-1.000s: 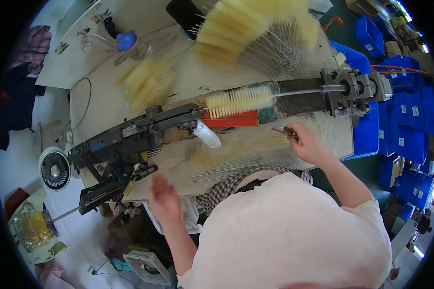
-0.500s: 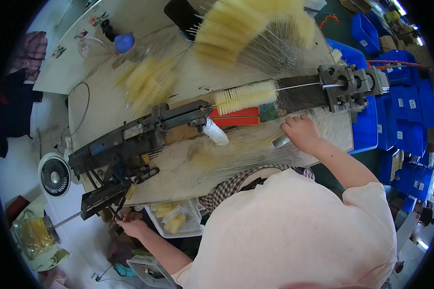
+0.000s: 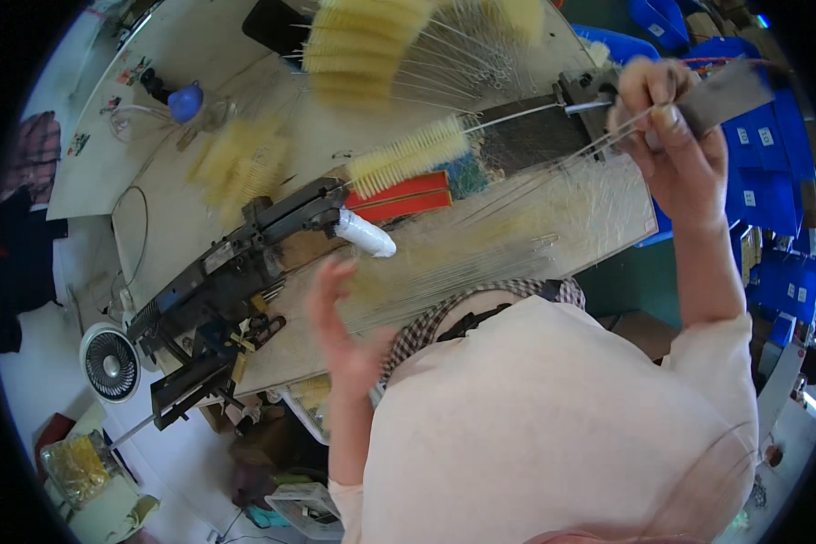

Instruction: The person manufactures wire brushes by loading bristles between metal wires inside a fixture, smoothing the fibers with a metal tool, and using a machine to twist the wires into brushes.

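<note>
My right hand [image 3: 680, 154] is raised over the right end of the table, its fingers pinched on thin metal wires [image 3: 598, 143] that slant down to the left. A flat grey metal piece [image 3: 723, 96] sticks out from the same grip. My left hand [image 3: 340, 331] is blurred in front of the bench machine, thumb and fingers apart, with nothing visible in it. A pale yellow bristle brush [image 3: 408, 157] spans the black bench machine [image 3: 236, 245] and the metal clamp fixture [image 3: 582, 91], its wire stem running into a bright rod. My right hand partly hides the fixture.
A white-wrapped handle [image 3: 365, 233] juts from the machine beside a red box [image 3: 408, 195]. Loose wires [image 3: 462, 281] lie along the table's near edge. Finished yellow brushes [image 3: 363, 45] are piled at the back. A fan [image 3: 111, 363] stands left; blue bins [image 3: 766, 199] line the right.
My right hand has risen from the tabletop with the grey piece, now also gripping wires. My left hand has left the lever at the machine's lower left and moved up and right. The view has shifted.
</note>
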`<state>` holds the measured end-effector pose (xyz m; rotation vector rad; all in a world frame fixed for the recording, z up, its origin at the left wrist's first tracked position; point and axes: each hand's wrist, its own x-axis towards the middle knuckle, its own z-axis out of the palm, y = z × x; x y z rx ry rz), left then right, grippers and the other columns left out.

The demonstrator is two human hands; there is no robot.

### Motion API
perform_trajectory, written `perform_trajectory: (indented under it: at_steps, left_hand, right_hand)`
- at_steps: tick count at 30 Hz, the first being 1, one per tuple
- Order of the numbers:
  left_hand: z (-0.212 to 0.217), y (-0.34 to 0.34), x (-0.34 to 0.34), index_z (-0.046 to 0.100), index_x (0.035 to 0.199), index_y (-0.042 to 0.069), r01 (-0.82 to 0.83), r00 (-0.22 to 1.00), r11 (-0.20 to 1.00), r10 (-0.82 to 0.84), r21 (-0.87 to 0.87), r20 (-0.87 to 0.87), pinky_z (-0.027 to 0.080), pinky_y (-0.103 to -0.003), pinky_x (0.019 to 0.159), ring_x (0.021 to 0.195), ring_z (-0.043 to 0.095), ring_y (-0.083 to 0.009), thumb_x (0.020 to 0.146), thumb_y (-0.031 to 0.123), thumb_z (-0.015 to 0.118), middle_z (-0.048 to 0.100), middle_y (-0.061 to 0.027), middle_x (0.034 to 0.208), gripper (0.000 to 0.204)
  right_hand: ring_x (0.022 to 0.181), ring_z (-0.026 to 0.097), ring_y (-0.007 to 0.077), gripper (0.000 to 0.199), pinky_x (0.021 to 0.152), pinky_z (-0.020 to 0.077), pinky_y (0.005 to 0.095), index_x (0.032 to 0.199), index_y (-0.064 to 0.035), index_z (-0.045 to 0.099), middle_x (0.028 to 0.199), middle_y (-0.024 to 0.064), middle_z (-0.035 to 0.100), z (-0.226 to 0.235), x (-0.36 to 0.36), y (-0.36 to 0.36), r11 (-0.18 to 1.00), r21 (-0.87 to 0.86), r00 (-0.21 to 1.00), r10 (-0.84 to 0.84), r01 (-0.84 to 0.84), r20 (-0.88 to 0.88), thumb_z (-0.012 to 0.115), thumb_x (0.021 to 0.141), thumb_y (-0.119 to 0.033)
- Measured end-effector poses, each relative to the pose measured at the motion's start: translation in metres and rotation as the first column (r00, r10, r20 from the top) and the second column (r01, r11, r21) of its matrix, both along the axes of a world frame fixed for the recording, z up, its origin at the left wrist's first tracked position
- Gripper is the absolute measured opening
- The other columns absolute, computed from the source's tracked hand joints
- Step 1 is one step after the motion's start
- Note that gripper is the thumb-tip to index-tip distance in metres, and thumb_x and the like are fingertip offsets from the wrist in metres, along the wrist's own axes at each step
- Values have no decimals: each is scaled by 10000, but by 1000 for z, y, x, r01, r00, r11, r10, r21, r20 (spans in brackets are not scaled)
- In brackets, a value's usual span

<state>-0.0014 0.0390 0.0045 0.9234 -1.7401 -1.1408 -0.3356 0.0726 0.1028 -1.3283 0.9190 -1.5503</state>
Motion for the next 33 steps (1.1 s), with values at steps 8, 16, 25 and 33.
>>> perform_trajectory:
  at_steps: [8,16,25,33]
  left_hand:
    - [-15,5,20,544,1113,24,-91,994,916,63,392,84,287,-179,462,488,387,-28,954,217,433,458,33,594,274]
    - [-3,1,2,490,1229,5,-217,972,938,232,271,-24,250,-187,470,526,328,-35,962,337,386,403,31,614,439]
    - [9,-34,-41,605,1115,175,384,673,682,254,-622,695,372,-261,486,515,466,-119,756,379,651,432,29,606,416]
    - [13,-23,24,580,1050,54,-261,833,867,424,-424,355,378,-257,493,568,495,-165,725,397,717,496,-14,664,493]
  right_hand:
    - [658,560,135,137,538,444,251,985,-41,553,890,74,599,-33,96,-37,996,68,999,-52,53,-17,491,886,-112]
    - [775,583,350,408,660,448,399,1092,-72,516,884,191,597,-140,162,-62,755,655,715,472,-25,-516,411,918,-425]
    - [841,588,278,272,700,473,361,949,-102,642,846,60,608,-30,26,-86,992,82,411,115,-97,-904,653,678,-93]
    - [761,581,316,143,657,453,432,839,-101,574,737,93,594,-49,-14,-84,999,-44,-94,-41,31,-995,600,698,-96]
